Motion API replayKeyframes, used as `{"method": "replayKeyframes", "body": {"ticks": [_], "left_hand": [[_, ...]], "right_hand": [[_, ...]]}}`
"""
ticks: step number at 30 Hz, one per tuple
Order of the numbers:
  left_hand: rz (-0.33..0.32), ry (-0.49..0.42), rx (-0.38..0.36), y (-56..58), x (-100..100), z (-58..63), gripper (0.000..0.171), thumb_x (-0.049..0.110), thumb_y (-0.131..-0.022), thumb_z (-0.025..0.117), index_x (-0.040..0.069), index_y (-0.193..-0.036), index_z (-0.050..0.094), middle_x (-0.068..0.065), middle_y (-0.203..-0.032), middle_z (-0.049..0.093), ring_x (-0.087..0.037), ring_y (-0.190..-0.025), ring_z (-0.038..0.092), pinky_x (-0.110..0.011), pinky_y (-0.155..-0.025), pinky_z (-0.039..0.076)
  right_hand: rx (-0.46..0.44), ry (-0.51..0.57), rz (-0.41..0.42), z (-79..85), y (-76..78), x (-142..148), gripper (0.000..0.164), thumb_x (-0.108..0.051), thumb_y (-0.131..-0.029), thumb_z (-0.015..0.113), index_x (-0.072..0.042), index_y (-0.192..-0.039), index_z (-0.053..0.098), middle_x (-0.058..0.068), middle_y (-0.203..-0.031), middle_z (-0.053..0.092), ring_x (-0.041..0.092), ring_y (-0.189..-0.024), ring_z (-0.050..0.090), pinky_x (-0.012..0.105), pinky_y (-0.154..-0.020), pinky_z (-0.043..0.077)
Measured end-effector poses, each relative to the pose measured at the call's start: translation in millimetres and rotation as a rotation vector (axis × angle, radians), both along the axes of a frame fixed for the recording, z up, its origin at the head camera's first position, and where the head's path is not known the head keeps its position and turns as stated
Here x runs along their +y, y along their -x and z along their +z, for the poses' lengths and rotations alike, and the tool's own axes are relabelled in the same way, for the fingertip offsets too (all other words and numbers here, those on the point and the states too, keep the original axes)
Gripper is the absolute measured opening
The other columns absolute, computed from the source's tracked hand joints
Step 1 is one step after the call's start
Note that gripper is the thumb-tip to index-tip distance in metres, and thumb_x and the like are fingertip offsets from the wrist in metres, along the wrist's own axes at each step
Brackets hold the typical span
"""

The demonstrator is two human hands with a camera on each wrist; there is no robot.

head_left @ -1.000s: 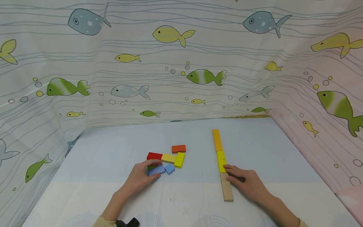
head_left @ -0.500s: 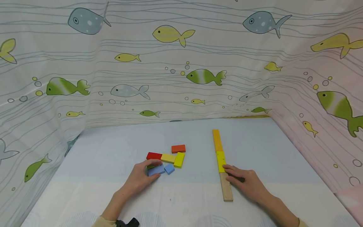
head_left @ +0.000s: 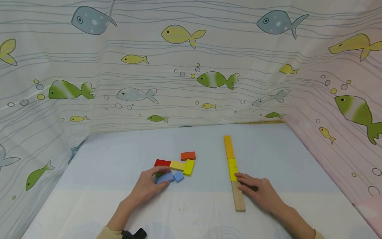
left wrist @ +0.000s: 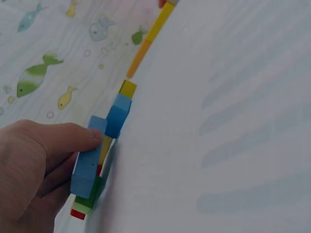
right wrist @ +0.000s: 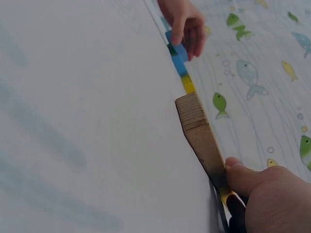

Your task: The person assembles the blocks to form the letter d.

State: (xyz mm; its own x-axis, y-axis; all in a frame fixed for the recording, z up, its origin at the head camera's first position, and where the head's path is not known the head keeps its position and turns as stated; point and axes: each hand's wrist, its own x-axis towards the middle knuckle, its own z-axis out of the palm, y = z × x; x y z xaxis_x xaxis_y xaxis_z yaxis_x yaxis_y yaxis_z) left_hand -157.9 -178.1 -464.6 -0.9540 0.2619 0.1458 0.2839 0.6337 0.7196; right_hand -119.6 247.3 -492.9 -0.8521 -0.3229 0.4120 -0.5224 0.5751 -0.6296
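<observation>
My left hand [head_left: 150,182] grips a long blue block [left wrist: 88,162] with the thumb on its near side and the fingers behind. Around it lie a green block [left wrist: 87,196] partly under the hand, a red block [head_left: 162,162], a pale yellow block [head_left: 177,165], a yellow block [head_left: 189,167] and a smaller-looking blue block [head_left: 178,176]. At right my right hand [head_left: 262,192] touches the side of a straight row. That row joins an orange-yellow block [head_left: 228,146], a bright yellow block [head_left: 232,168] and a plain wooden block [head_left: 238,199]. A dark patch beneath the right fingers is unclear.
An orange-red block [head_left: 188,155] lies behind the loose group. Fish-patterned cloth [head_left: 179,73] hangs at the back and sides of the pale table [head_left: 203,205]. A black device [head_left: 135,233] shows near the left sleeve.
</observation>
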Motion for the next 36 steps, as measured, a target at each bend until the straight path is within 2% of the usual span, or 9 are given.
{"method": "replayKeyframes", "body": {"ticks": [7, 11, 18, 23, 27, 32, 36], "left_hand": [[-0.019, -0.034, 0.026, -0.9, 0, 5.6, 0.047, 0.011, -0.081, 0.083, 0.023, -0.124, 0.067, 0.011, -0.113, 0.071, -0.014, -0.109, 0.064, -0.046, -0.103, 0.050], [-0.039, -0.079, 0.034, -1.3, 1, 7.6, 0.048, 0.010, -0.081, 0.083, 0.019, -0.125, 0.066, 0.008, -0.115, 0.071, -0.014, -0.110, 0.065, -0.043, -0.100, 0.053], [-0.057, -0.110, 0.031, -2.4, 7, 7.0, 0.047, 0.010, -0.082, 0.082, 0.016, -0.126, 0.067, 0.007, -0.116, 0.071, -0.014, -0.108, 0.064, -0.029, -0.095, 0.055], [-0.085, -0.129, 0.019, -3.5, 13, 6.6, 0.045, 0.008, -0.083, 0.081, 0.017, -0.124, 0.067, 0.005, -0.116, 0.071, -0.014, -0.109, 0.064, -0.028, -0.095, 0.055], [-0.089, -0.127, 0.010, -5.5, 18, 8.2, 0.046, 0.008, -0.082, 0.081, 0.017, -0.125, 0.066, 0.005, -0.117, 0.071, -0.014, -0.109, 0.064, -0.026, -0.095, 0.055], [-0.094, -0.138, -0.001, -7.4, 25, 10.9, 0.046, 0.008, -0.082, 0.081, 0.016, -0.124, 0.066, 0.004, -0.117, 0.071, -0.014, -0.110, 0.065, -0.024, -0.095, 0.054], [-0.128, -0.159, 0.015, -9.5, 30, 11.5, 0.043, 0.009, -0.083, 0.081, 0.016, -0.123, 0.067, 0.003, -0.116, 0.071, -0.014, -0.108, 0.065, -0.024, -0.093, 0.055]], "right_hand": [[-0.003, -0.003, 0.000, 0.7, 0.3, -1, 0.036, -0.022, -0.089, 0.076, -0.013, -0.123, 0.072, 0.001, -0.128, 0.069, 0.017, -0.121, 0.063, 0.003, -0.099, 0.038], [0.000, -0.007, -0.013, 1.3, 0.0, -2, 0.037, -0.023, -0.088, 0.076, -0.014, -0.124, 0.072, -0.001, -0.128, 0.069, 0.016, -0.121, 0.062, 0.003, -0.098, 0.038], [-0.008, -0.002, -0.021, 1.7, 0.3, -2, 0.037, -0.021, -0.087, 0.077, -0.014, -0.123, 0.072, -0.001, -0.128, 0.069, 0.014, -0.121, 0.061, 0.003, -0.098, 0.037], [-0.013, -0.010, -0.016, 2.2, -0.4, -1, 0.037, -0.022, -0.088, 0.076, -0.013, -0.123, 0.072, -0.002, -0.128, 0.069, 0.013, -0.121, 0.061, 0.003, -0.099, 0.037], [0.005, -0.003, 0.004, 2.7, -0.7, -1, 0.036, -0.020, -0.089, 0.076, -0.011, -0.123, 0.072, 0.003, -0.128, 0.069, 0.015, -0.121, 0.062, 0.003, -0.099, 0.037], [0.012, 0.009, 0.001, 1.8, -0.4, -1, 0.036, -0.019, -0.087, 0.077, -0.011, -0.122, 0.073, 0.001, -0.128, 0.069, 0.014, -0.121, 0.062, 0.003, -0.099, 0.038], [-0.018, 0.000, -0.010, 0.5, -0.3, -1, 0.036, -0.021, -0.087, 0.077, -0.013, -0.123, 0.073, -0.002, -0.129, 0.069, 0.015, -0.122, 0.062, 0.003, -0.099, 0.037]]}}
